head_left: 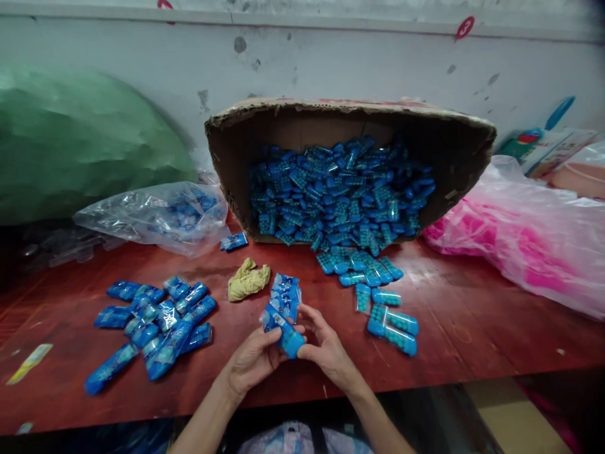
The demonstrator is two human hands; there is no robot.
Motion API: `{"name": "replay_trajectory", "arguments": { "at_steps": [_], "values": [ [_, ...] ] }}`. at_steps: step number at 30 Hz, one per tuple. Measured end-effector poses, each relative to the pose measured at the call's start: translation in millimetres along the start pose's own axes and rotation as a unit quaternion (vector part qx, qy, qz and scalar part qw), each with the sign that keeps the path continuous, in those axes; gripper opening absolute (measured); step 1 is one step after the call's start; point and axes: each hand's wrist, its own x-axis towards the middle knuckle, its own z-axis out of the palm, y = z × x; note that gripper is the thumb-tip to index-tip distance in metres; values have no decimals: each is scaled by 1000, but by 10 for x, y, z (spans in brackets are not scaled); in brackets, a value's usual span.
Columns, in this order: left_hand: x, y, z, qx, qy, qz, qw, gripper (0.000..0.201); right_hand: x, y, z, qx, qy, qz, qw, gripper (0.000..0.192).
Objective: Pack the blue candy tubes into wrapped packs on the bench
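Near the table's front edge, a small blue-capped tube (290, 340) with a printed blue sleeve is held between my two hands. My left hand (255, 362) grips its left side, thumb on top. From the right, my right hand (331, 353) pinches the capped end. Just beyond my fingers lies a stack of flat blue printed sleeves (285, 291). To the right are several loose clear tubes (394, 337) with blue caps and teal beads inside. A pile of sleeved tubes (165, 315) lies on the left.
A cardboard box (227, 170) on its side holds many tubes. A crumpled yellowish cloth (248, 279) lies before it. Left are a clear bag (155, 205) with blue sleeves and a big green sack (85, 139); right, pink plastic bags (510, 246). Everything rests on a red table (454, 328).
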Motion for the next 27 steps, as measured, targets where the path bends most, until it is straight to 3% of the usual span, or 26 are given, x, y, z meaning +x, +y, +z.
{"name": "replay_trajectory", "arguments": {
  "at_steps": [3,5,13,20,27],
  "values": [
    [3,-25,34,2,-41,-24,999,19,18,-51,-29,59,-86,61,993,72],
    [9,-44,71,-4,-54,-29,998,19,19,-76,-29,78,-110,93,986,71],
    [-16,-179,190,-47,-68,-5,997,18,2,-37,-13,88,-68,81,991,56],
    [-35,-291,269,-59,-15,47,997,16,-34,-43,36,6,4,29,1000,38],
    [-16,-280,293,-88,-53,17,995,19,23,66,60,160,19,87,983,39]
  ]
}}
